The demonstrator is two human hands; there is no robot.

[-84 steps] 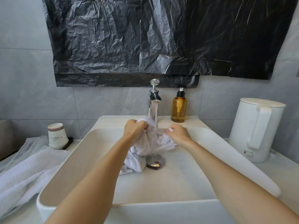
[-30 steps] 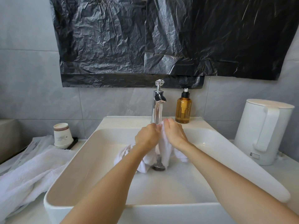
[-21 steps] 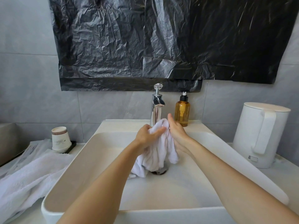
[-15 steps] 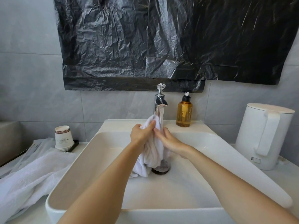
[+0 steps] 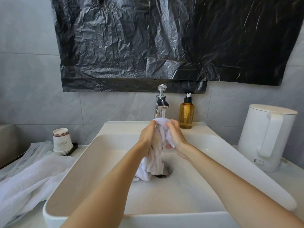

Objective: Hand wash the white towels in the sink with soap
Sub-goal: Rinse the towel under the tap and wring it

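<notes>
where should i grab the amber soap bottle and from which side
Probably best round the straight amber body of the soap bottle, below the black pump. Come from the front-right: the wall is right behind it, the faucet stands close on its left, and its right side is free. It stands upright on the sink ledge, so a level wrap grip suits.

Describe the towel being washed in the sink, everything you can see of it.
The white towel is soft terry-looking cloth, bunched and twisted into a wet-looking rope. The left hand and right hand grip its upper part just below the faucet; its lower end hangs down onto the sink floor at the drain.
</notes>
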